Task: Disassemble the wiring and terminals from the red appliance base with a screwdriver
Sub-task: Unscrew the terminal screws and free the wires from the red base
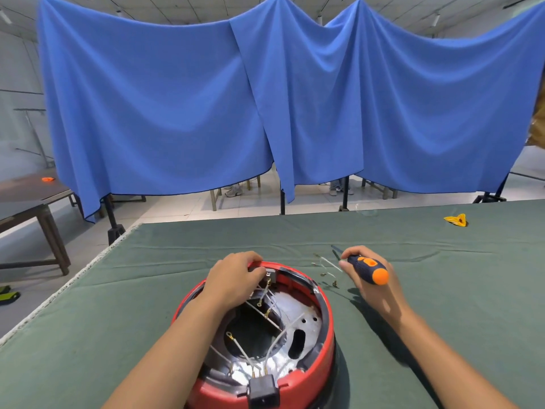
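The red appliance base [320, 366] stands upturned and open on the green cloth near me. Inside it run several grey wires [267, 315] with brass ring terminals, leading to a black power socket [263, 391] at its near rim. My left hand [236, 278] rests on the far rim, its curled fingers gripping a small grey switch block [270, 276] there. To the right of the base my right hand [365, 276] holds a dark blue and orange screwdriver [368, 268], its tip pointing away to the upper left above the cloth.
Loose wire pieces and small brass screws [327, 271] lie on the green-covered table [147, 290] between the base and my right hand. A yellow scrap [456, 220] lies far right. The table's left edge [67, 287] runs diagonally. Blue curtains [265, 98] hang behind.
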### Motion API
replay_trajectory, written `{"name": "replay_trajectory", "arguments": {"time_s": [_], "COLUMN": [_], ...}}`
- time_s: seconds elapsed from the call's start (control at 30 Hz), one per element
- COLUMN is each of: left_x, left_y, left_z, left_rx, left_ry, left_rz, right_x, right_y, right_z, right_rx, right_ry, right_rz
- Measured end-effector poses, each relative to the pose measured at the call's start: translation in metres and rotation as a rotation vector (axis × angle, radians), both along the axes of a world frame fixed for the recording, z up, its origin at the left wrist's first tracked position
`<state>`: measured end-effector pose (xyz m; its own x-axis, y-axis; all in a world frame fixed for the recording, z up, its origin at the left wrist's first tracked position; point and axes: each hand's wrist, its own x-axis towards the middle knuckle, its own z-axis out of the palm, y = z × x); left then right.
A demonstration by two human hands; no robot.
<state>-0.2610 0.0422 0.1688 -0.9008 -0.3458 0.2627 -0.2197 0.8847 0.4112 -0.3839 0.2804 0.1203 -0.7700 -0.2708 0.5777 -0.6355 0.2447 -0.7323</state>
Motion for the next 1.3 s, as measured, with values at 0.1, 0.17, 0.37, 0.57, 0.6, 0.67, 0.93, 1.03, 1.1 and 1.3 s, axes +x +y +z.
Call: {"name": "replay_trajectory", "arguments": {"time_s": [0.1, 0.17, 0.37, 0.57, 0.6, 0.67, 0.93, 1.03, 1.1, 1.3], "left_x": [-0.002, -0.004, -0.007, -0.003, -0.001, 0.001, 0.002, 0.0, -0.002, -0.002], "left_y": [-0.008, -0.009, -0.009, 0.002, 0.003, 0.002, -0.002, 0.001, 0.003, 0.003], "left_z": [0.002, 0.002, 0.008, -0.002, -0.004, -0.006, 0.001, 0.003, 0.005, 0.012], "left_rx": [0.01, 0.01, 0.064, -0.053, -0.077, -0.086, -0.077, -0.109, -0.12, -0.165], "left_ry": [0.004, -0.008, -0.094, -0.048, -0.021, 0.015, -0.031, -0.047, -0.081, -0.124], "left_rz": [0.049, 0.06, 0.041, 0.098, 0.098, 0.074, 0.018, 0.056, 0.083, 0.129], "right_x": [0.001, 0.004, 0.022, 0.043, 0.046, 0.05, 0.069, 0.072, 0.073, 0.071], "right_y": [0.003, 0.004, -0.008, -0.015, -0.017, -0.02, -0.037, -0.039, -0.038, -0.045], "right_z": [0.007, 0.014, 0.037, 0.065, 0.07, 0.077, 0.104, 0.108, 0.11, 0.099], "right_rx": [-0.075, -0.095, -0.284, -0.397, -0.41, -0.412, -0.451, -0.5, -0.523, -0.505], "right_ry": [0.023, 0.04, -0.104, -0.214, -0.2, -0.186, -0.195, -0.134, -0.1, -0.091], "right_rz": [-0.022, -0.03, -0.019, 0.001, 0.002, -0.002, 0.181, 0.143, 0.127, 0.117]}}
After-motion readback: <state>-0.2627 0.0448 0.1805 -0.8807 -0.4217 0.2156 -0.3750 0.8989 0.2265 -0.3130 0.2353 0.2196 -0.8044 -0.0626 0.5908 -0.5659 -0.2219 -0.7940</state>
